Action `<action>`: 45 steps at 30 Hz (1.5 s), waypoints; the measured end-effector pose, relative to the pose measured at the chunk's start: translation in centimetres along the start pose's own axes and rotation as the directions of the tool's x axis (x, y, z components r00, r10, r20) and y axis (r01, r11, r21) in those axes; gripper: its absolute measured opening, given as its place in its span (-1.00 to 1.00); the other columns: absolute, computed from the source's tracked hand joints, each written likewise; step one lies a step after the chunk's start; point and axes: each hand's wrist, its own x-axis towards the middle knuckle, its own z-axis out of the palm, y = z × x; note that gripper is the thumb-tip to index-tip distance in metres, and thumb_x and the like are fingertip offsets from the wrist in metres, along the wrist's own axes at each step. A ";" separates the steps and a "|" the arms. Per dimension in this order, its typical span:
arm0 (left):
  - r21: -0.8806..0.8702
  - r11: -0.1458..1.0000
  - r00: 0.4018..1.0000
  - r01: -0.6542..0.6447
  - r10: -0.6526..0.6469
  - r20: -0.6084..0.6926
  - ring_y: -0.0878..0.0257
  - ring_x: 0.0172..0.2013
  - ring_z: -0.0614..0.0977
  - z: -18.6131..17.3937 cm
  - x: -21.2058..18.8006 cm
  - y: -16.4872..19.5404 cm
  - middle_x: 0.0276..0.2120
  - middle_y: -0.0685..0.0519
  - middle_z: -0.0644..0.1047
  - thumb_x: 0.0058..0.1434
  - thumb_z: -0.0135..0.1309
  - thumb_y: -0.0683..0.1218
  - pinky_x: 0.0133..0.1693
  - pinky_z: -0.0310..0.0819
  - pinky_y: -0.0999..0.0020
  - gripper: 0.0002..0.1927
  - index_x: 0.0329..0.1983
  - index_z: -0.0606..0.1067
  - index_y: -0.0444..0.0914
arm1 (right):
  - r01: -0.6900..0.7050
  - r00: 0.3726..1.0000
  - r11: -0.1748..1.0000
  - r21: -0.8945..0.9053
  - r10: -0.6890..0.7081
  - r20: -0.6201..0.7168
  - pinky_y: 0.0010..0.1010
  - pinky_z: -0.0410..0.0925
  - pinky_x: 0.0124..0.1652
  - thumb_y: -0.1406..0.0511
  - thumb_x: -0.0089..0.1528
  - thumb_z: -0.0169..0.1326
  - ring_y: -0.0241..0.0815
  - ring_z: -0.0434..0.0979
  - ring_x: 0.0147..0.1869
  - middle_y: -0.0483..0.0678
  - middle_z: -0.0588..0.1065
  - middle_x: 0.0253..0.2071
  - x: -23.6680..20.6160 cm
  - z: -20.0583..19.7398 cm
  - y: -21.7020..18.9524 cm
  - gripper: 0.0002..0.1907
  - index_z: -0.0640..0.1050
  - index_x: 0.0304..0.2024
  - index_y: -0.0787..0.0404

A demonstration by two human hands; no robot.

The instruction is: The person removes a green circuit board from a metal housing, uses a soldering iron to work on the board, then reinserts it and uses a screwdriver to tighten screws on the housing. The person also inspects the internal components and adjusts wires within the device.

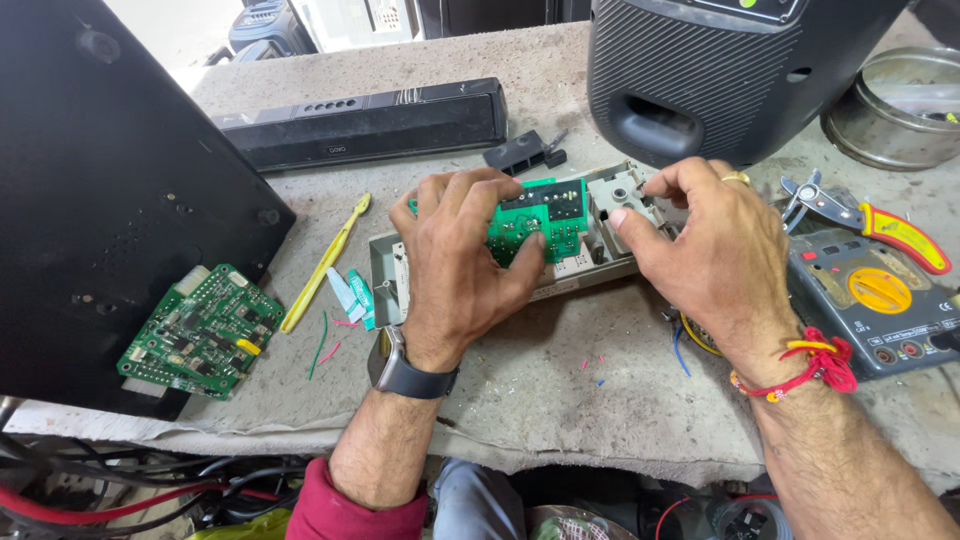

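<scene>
Item: green circuit board (535, 228) seated in a grey plastic housing (600, 262), centre of a dusty grey workbench (560, 390); left hand (462, 258) spread flat over its left half, fingers pressing down, right hand (705, 245) at its 3 o'clock, thumb and forefinger pinched on the grey end block. Surrounding: black soundbar (370, 125) at 11 o'clock, portable speaker (720, 70) at 1, multimeter (875, 300) and pliers (870, 222) at 3, second green board (203, 330) at 9.

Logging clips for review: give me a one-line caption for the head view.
Left hand presses a green circuit board in a grey housing while the right hand grips its end, beside a multimeter.
</scene>
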 end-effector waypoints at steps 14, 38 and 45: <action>-0.057 0.998 1.000 0.025 -0.026 -0.014 0.06 0.12 0.46 -3.4 -2.6 -5.2 0.02 0.08 0.55 0.04 0.34 -0.12 0.21 0.05 -0.11 -0.87 -0.41 0.58 -0.15 | -0.158 0.972 0.987 0.023 0.152 0.178 -0.23 0.40 -0.33 0.10 0.11 0.35 -0.07 0.53 -0.39 0.08 0.56 -0.17 0.4 4.3 -5.7 -0.53 0.60 -0.09 0.27; -0.118 0.970 0.977 0.211 -0.212 0.005 0.04 -0.01 0.46 -2.1 -1.9 -4.4 -0.17 0.07 0.45 -0.13 0.37 -0.23 0.13 0.04 -0.06 -0.50 -0.15 0.40 -0.17 | -0.131 0.973 0.988 0.077 0.113 0.200 -0.23 0.45 -0.15 0.12 0.07 0.41 -0.01 0.62 -0.04 0.14 0.57 -0.11 0.5 4.8 -4.3 -0.39 0.51 0.02 0.34; -0.120 0.966 0.973 0.231 -0.231 0.011 0.03 -0.01 0.45 -1.5 -1.9 -4.4 -0.18 0.08 0.44 -0.15 0.36 -0.22 0.11 0.04 -0.08 -0.50 -0.16 0.40 -0.16 | -0.086 0.979 0.993 0.076 0.070 0.191 -0.21 0.45 -0.12 0.14 0.07 0.41 0.01 0.61 -0.01 0.17 0.56 -0.07 0.4 5.1 -3.4 -0.40 0.52 0.01 0.36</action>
